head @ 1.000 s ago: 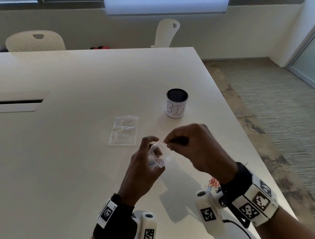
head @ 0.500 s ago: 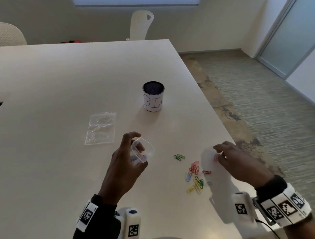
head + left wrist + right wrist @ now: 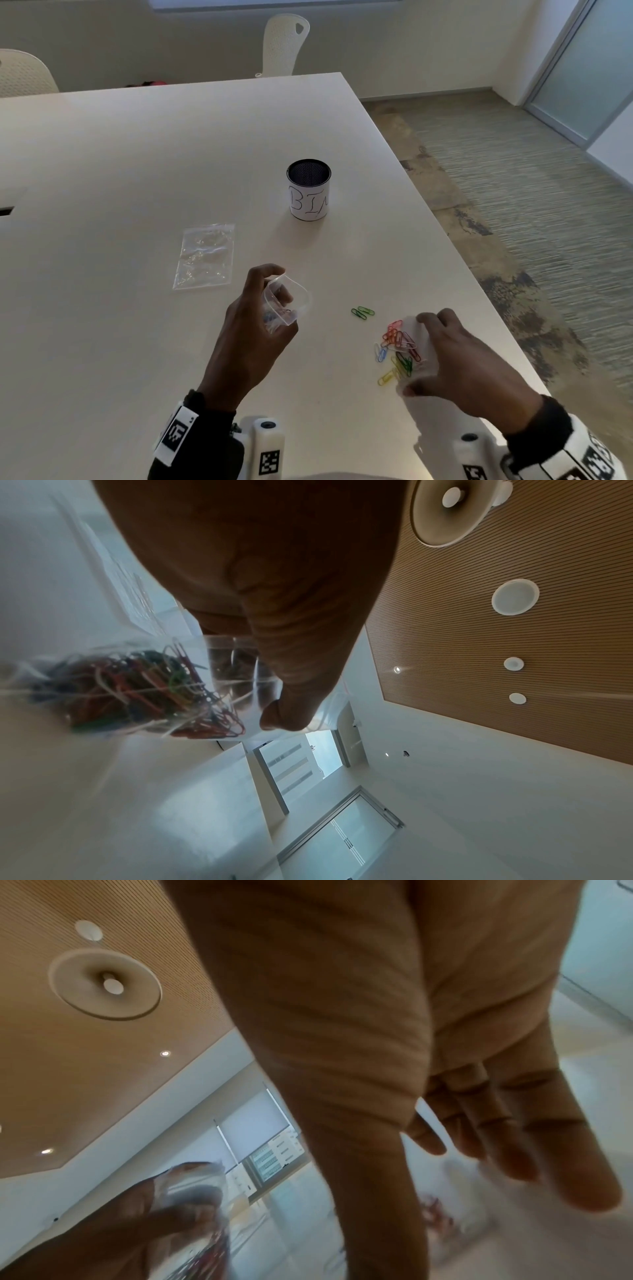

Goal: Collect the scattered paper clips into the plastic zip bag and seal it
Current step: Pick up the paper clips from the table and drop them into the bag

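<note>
Office meeting room: long white table point(image 3: 137, 171), perforated chairs point(image 3: 286, 44), slatted wood ceiling point(image 3: 514, 561)

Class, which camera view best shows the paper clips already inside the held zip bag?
The left wrist view: the paper clips fill the zip bag the left hand grips, colours clear. The head view shows the bag mouth, clips barely visible; the right wrist view shows a blur.

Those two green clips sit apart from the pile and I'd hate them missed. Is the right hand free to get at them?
Probably yes: the right hand is open and holds nothing, and only bare table surrounds the green paper clips, just beyond the pile under its fingers.
</note>
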Demonstrator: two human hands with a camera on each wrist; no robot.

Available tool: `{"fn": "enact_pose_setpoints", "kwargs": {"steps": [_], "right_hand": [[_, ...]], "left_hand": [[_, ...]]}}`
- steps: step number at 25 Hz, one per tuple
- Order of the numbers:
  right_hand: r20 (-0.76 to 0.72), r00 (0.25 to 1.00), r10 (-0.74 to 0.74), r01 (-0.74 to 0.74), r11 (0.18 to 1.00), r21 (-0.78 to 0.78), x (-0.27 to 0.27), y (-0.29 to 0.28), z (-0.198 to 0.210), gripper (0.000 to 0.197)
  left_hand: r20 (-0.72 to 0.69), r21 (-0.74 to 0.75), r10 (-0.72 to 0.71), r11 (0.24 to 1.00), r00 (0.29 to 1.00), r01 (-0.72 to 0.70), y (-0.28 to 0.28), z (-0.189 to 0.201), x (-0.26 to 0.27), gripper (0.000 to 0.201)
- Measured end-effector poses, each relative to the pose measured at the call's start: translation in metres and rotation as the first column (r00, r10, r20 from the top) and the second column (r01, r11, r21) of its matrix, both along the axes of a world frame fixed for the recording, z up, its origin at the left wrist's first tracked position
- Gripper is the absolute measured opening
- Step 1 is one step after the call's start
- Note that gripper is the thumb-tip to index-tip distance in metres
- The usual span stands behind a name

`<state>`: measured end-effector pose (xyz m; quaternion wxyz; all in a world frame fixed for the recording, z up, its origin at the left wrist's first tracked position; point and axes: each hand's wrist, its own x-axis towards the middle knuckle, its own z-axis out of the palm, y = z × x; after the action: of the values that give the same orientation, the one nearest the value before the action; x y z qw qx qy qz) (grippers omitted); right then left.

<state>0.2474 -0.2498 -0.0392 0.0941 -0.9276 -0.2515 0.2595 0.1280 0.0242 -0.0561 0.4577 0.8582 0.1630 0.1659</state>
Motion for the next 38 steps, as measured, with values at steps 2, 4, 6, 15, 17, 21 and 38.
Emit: {"fn": "enact_pose_setpoints", "kwargs": {"steps": [2,4,6,15,17,21,38], "right_hand": [[-0.051,0.997,-0.056,0.059,0.996,0.060,-0.003,0.011,-0.009,0.093],[-0.042,0.995,-0.090,0.095,0.986,0.138,-0.002,0.024,-0.017,0.079],[-0.026,0.994,-0.105,0.108,0.976,0.191,0.003,0.034,-0.019,0.064],[-0.019,0.997,0.077,-0.074,0.989,0.129,0.004,0.059,-0.011,0.074],[0.001,0.996,0.088,-0.087,0.985,0.149,0.005,0.067,-0.011,0.048],[0.076,0.987,0.140,-0.151,0.976,0.159,0.004,0.082,-0.013,0.007],[-0.355,0.935,0.000,0.239,0.739,0.630,0.039,0.071,0.023,0.007]], "left_hand": [[-0.001,-0.008,0.000,1.000,1.000,0.000,0.000,-0.001,0.000,0.063],[-0.002,-0.009,0.000,1.000,1.000,-0.001,0.000,-0.002,0.001,0.065],[-0.008,-0.012,-0.001,1.000,1.000,0.001,-0.001,-0.002,0.001,0.066],[-0.014,-0.022,0.008,1.000,1.000,-0.008,0.000,-0.002,0.000,0.066],[-0.017,-0.027,0.010,1.000,1.000,-0.011,0.000,-0.002,0.000,0.066],[-0.019,-0.029,0.017,0.999,1.000,-0.017,-0.002,-0.001,-0.002,0.065],[-0.011,-0.047,0.018,0.999,1.000,-0.019,-0.007,-0.002,0.002,0.065]]}}
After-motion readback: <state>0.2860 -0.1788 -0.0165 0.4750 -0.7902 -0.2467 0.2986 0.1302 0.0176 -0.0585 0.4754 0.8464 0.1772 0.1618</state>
